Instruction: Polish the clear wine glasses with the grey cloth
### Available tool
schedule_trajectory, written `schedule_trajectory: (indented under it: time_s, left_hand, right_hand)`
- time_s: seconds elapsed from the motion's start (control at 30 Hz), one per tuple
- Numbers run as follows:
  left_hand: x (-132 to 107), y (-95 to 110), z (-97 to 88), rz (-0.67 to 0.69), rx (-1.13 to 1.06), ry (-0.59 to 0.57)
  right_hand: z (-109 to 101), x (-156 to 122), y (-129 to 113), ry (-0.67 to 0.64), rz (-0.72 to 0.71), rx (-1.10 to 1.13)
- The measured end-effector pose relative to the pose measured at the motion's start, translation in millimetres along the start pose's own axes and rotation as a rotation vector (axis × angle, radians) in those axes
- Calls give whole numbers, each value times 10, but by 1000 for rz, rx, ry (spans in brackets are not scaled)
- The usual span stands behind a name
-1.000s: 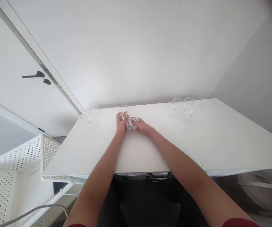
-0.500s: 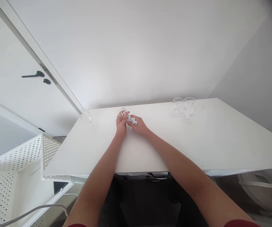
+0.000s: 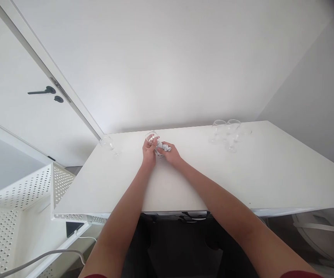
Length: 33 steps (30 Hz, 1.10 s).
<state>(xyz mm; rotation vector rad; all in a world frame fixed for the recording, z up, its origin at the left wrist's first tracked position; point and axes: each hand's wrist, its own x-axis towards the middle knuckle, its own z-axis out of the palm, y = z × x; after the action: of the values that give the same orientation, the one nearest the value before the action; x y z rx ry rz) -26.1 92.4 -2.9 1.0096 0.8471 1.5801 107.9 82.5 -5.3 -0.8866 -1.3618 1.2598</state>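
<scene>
Above the white table (image 3: 201, 185), a clear stemmed glass (image 3: 152, 136) is tilted in my left hand (image 3: 149, 151), whose fingers wrap round its bowl. My right hand (image 3: 171, 153) is closed on a crumpled white cloth (image 3: 166, 147) and presses it against the glass near the stem. The two hands are close together, almost touching. Part of the glass's stem and foot is hidden by the fingers and the cloth.
Another stemmed glass (image 3: 107, 143) is at the table's far left corner. Several clear glasses (image 3: 233, 129) stand grouped at the back right. A wall (image 3: 167, 77) runs behind the table. To the left are a door handle (image 3: 43, 91) and a white perforated panel (image 3: 33, 181).
My right hand and the cloth have shifted slightly right along the glass, and the foot of the glass shows more below the cloth. The left hand keeps its hold.
</scene>
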Motion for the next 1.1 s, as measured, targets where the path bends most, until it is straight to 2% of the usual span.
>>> schedule_trajectory:
  time_s: [0.07,0.13,0.23,0.3,0.37,0.4,0.53,0.6,0.67,0.77,0.9,1.0,1.1]
  left_hand:
    - [-4,-4,4,-15,30,21]
    - [-17,-4,15,-10,73,20]
    - [-30,-5,22,37,94,8]
    - [-29,-7,15,73,69,39]
    - [-28,-2,10,110,38,76]
    - [-30,5,12,129,26,81]
    - [-76,73,69,196,7,32]
    - [-112,119,110,203,16,-1]
    - [-147,151,142,182,44,-44]
    - [-181,154,168,167,112,-113]
    - [-204,124,189,205,196,-130]
    - [-221,139,207,208,227,-129]
    - [-225,176,213,208,231,-125]
  right_hand:
    - [-19,20,10,16,37,127]
    - [-74,52,21,102,67,216]
    - [-180,111,54,338,68,252]
    - [-233,146,78,511,81,267]
    - [-254,167,90,578,122,283]
    - [-251,172,90,544,145,292]
    - [-192,163,76,268,176,355]
    - [-180,154,75,221,160,358]
    - [-197,150,84,245,150,312]
    - [-250,150,105,353,147,194]
    - [-292,153,120,467,139,127]
    - [-293,155,112,457,155,164]
    - [-281,159,92,384,167,254]
